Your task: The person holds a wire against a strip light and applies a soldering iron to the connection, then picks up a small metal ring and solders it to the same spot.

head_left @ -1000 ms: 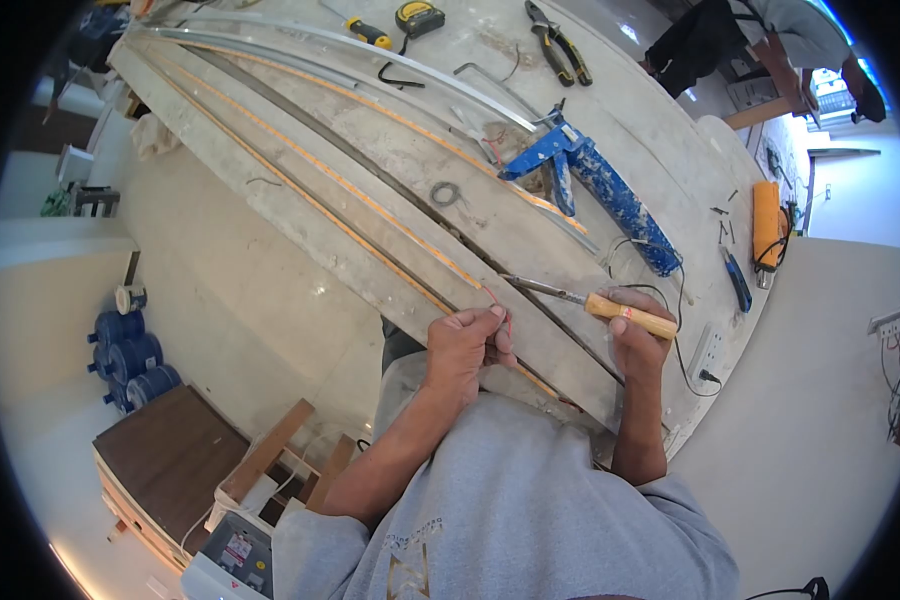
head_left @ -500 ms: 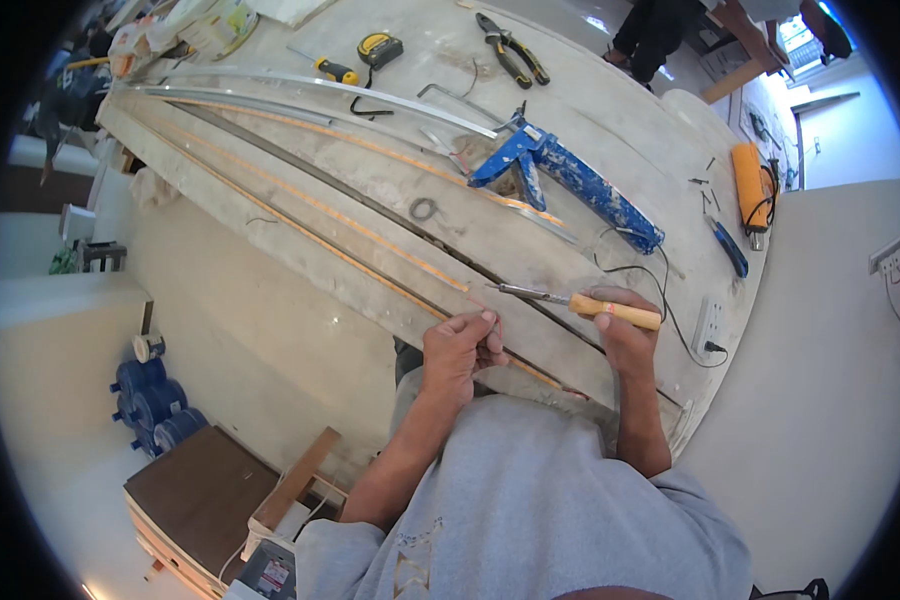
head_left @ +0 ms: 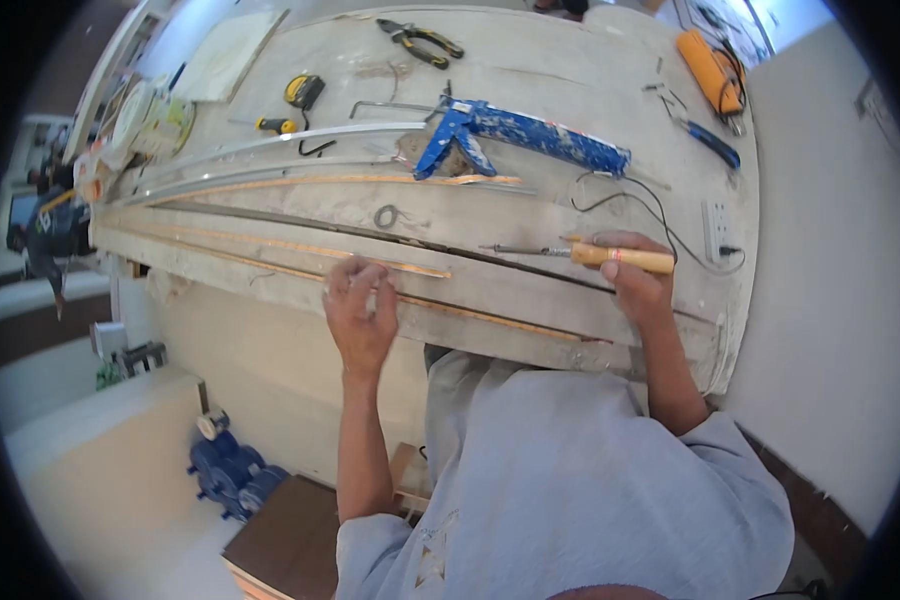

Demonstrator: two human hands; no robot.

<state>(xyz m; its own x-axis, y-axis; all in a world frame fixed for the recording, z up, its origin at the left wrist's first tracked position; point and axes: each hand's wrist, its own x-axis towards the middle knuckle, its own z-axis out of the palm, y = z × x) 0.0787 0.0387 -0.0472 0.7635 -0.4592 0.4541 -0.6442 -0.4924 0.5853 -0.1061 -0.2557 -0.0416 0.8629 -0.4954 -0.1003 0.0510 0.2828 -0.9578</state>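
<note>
My right hand [head_left: 638, 275] is wrapped around the wooden handle of a soldering iron [head_left: 625, 258]. Its thin metal tip points left above a dark groove in the long panel [head_left: 530, 300]. My left hand [head_left: 360, 312] has its fingers curled together over an orange-and-white LED strip [head_left: 420, 269], a little short of the strip's end. Whatever sits between those fingertips is hidden. Nearer to me, a second orange strip [head_left: 490, 318] runs along the panel's front edge. Just beyond, a small coil of grey wire [head_left: 386, 215] lies on the panel.
Farther back lie a blue caulking gun [head_left: 550, 138], pliers [head_left: 420, 42], a tape measure [head_left: 304, 91], a screwdriver [head_left: 275, 125] and metal profiles. At right are a power strip [head_left: 717, 232] with a plugged-in cord, a utility knife [head_left: 712, 145] and an orange power tool [head_left: 710, 70].
My left hand has moved left, away from the iron's tip and over the LED strip. The right hand still holds the soldering iron. My view has turned and shifted.
</note>
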